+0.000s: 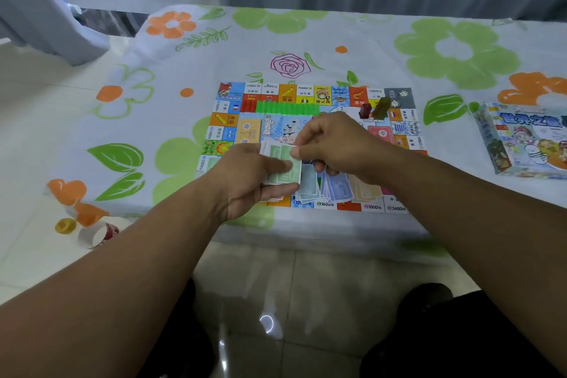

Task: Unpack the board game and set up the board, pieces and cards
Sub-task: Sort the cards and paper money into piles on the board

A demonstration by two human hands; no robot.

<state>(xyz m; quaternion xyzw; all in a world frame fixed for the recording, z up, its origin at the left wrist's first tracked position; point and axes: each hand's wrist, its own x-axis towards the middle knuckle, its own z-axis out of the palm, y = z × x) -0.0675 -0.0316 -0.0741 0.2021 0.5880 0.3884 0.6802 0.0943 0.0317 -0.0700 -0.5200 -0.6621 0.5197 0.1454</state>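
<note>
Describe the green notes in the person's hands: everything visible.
The green notes are a small stack of thin, pale green paper play money, rectangular, with a faint printed frame; the print is too blurred to read. The left hand grips the stack from below, thumb across its face, and the right hand pinches its upper edge. The stack is held tilted over the near part of the board, beside the blue notes and tan notes lying there.

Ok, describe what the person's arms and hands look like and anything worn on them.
Both arms are bare: the left forearm and right forearm show no sleeve up to the frame's edge. The left hand and right hand wear no gloves; no watch, bracelet or ring is visible.
</note>
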